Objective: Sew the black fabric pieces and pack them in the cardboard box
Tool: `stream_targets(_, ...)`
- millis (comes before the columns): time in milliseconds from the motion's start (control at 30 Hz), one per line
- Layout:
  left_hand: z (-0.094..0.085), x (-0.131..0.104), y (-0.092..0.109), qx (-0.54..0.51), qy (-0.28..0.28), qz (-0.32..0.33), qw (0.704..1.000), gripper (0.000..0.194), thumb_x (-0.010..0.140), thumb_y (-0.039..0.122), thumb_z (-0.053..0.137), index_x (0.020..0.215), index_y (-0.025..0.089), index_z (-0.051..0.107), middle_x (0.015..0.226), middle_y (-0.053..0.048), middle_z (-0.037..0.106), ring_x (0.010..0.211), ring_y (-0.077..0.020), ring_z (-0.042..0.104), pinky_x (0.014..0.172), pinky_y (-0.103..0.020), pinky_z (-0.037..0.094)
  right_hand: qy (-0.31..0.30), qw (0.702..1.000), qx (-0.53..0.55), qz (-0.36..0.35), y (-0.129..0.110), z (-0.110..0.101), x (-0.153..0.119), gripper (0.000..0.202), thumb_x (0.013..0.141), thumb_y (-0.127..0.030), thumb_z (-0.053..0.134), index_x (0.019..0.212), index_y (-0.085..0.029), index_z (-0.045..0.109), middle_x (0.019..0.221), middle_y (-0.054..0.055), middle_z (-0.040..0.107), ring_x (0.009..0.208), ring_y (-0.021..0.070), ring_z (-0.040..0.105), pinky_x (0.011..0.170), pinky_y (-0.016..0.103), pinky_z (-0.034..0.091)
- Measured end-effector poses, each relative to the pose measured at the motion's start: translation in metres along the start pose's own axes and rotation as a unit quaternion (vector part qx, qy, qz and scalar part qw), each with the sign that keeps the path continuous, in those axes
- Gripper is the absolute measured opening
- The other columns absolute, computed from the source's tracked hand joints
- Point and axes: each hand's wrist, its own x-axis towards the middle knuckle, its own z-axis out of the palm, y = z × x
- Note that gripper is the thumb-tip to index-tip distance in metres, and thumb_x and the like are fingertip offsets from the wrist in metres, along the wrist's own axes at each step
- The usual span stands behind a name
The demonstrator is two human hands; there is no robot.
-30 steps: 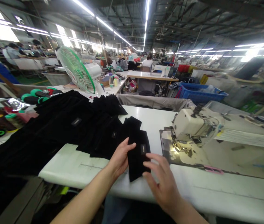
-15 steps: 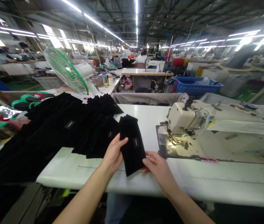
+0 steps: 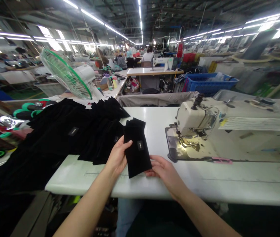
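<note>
A black fabric piece [image 3: 137,158] with a small dark label hangs between my hands above the white table. My left hand [image 3: 118,156] grips its left edge, thumb lying on top and fingers underneath. At its lower right corner, my right hand [image 3: 160,169] has its fingers curled against the edge, partly under the cloth. Further black pieces lie just behind it. To the left spreads a large heap of black labelled pieces [image 3: 56,138]. On the right stands a sewing machine [image 3: 191,115] with its needle area lit.
A green-rimmed fan [image 3: 68,72] stands behind the heap. Thread spools [image 3: 26,110] sit at the far left. Pink snips [image 3: 221,160] lie by the machine's base. Beyond the table are a blue basket [image 3: 209,83] and people at other workstations.
The view has shifted slightly. Both hands and the fabric piece appear a little further left and higher, and my right-hand fingers have moved slightly along the lower corner.
</note>
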Motion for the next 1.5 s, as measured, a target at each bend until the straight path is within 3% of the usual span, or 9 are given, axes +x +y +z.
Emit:
stream_targets(367, -0.001, -0.003, 0.002, -0.009, -0.018, 0.006, 1.000, 0.039, 0.079, 0.003, 0.065, 0.116, 0.015, 0.065, 0.098, -0.008, 0.073, 0.079, -0.0169, 0.072, 0.076, -0.026, 0.062, 0.000, 1.000, 0.016, 0.015, 0.001, -0.005, -0.005, 0.045, 0.070, -0.025, 0.065, 0.113, -0.013, 0.065, 0.094, 0.009, 0.077, 0.085, 0.0240, 0.075, 0.086, 0.041, 0.057)
stream_targets(600, -0.001, -0.004, 0.000, -0.011, -0.035, 0.007, 0.999, 0.042, 0.075, 0.007, 0.072, 0.116, 0.015, 0.065, 0.097, -0.007, 0.073, 0.078, -0.0167, 0.071, 0.074, -0.026, 0.061, -0.002, 0.999, -0.024, 0.022, 0.002, -0.005, -0.007, 0.040, 0.075, -0.036, 0.069, 0.107, -0.014, 0.065, 0.090, 0.008, 0.077, 0.085, 0.0222, 0.075, 0.085, 0.037, 0.058)
stream_targets(767, -0.004, -0.004, 0.001, 0.092, -0.020, 0.057, 0.994, 0.042, 0.074, 0.024, 0.080, 0.113, 0.017, 0.067, 0.100, -0.006, 0.073, 0.084, -0.0183, 0.069, 0.073, -0.024, 0.056, -0.024, 0.996, -0.081, 0.041, 0.007, -0.001, -0.001, 0.035, 0.075, -0.049, 0.072, 0.082, -0.017, 0.061, 0.065, 0.005, 0.073, 0.055, 0.0168, 0.069, 0.055, 0.027, 0.055)
stream_targets(867, -0.007, 0.008, 0.012, 0.233, 0.007, 0.151, 0.961, 0.037, 0.076, 0.032, 0.078, 0.109, 0.017, 0.070, 0.098, -0.005, 0.074, 0.088, -0.0187, 0.068, 0.079, -0.024, 0.053, -0.039, 0.991, -0.114, 0.050, 0.007, 0.009, 0.011, 0.030, 0.080, -0.046, 0.069, 0.077, -0.018, 0.058, 0.057, 0.002, 0.069, 0.045, 0.0140, 0.063, 0.043, 0.022, 0.048)
stream_targets(967, -0.004, 0.031, 0.028, 0.372, 0.003, 0.229, 0.900, 0.031, 0.081, 0.027, 0.071, 0.111, 0.017, 0.071, 0.100, -0.006, 0.074, 0.095, -0.0228, 0.068, 0.090, -0.031, 0.052, -0.030, 0.987, -0.150, 0.041, 0.002, 0.019, 0.030, 0.025, 0.088, -0.041, 0.062, 0.078, -0.019, 0.057, 0.058, 0.001, 0.069, 0.044, 0.0129, 0.062, 0.043, 0.021, 0.047)
stream_targets(1100, 0.007, 0.060, 0.039, 0.586, 0.030, 0.274, 0.762, 0.050, 0.082, 0.012, 0.067, 0.131, 0.008, 0.061, 0.120, -0.016, 0.068, 0.111, -0.0304, 0.064, 0.106, -0.043, 0.046, 0.022, 0.974, -0.225, -0.003, -0.009, 0.020, 0.051, 0.021, 0.091, -0.032, 0.060, 0.074, -0.020, 0.058, 0.049, -0.002, 0.061, 0.045, 0.0144, 0.059, 0.050, 0.025, 0.049)
stream_targets(1233, 0.003, 0.070, 0.033, 0.684, 0.056, 0.344, 0.640, 0.053, 0.088, 0.010, 0.058, 0.138, -0.003, 0.050, 0.125, -0.024, 0.060, 0.119, -0.0334, 0.058, 0.108, -0.046, 0.046, 0.108, 0.950, -0.276, -0.094, -0.018, 0.012, 0.060, 0.008, 0.085, -0.023, 0.067, 0.079, -0.020, 0.063, 0.073, 0.003, 0.068, 0.082, 0.0213, 0.068, 0.083, 0.033, 0.051)
stream_targets(1300, -0.006, 0.071, 0.027, 0.692, 0.060, 0.354, 0.627, 0.049, 0.090, 0.010, 0.053, 0.137, -0.003, 0.050, 0.128, -0.025, 0.059, 0.122, -0.0341, 0.056, 0.110, -0.047, 0.044, 0.129, 0.946, -0.274, -0.114, -0.020, 0.009, 0.065, 0.008, 0.084, -0.020, 0.066, 0.092, -0.020, 0.066, 0.099, 0.007, 0.071, 0.100, 0.0234, 0.066, 0.096, 0.036, 0.047)
stream_targets(1500, -0.029, 0.071, -0.001, 0.664, 0.046, 0.274, 0.694, 0.054, 0.088, 0.008, 0.048, 0.142, 0.000, 0.045, 0.135, -0.027, 0.056, 0.129, -0.0340, 0.054, 0.113, -0.052, 0.041, 0.111, 0.973, -0.193, -0.063, -0.025, 0.014, 0.092, 0.032, 0.089, -0.021, 0.064, 0.120, -0.015, 0.062, 0.130, 0.013, 0.064, 0.115, 0.0225, 0.065, 0.096, 0.035, 0.052)
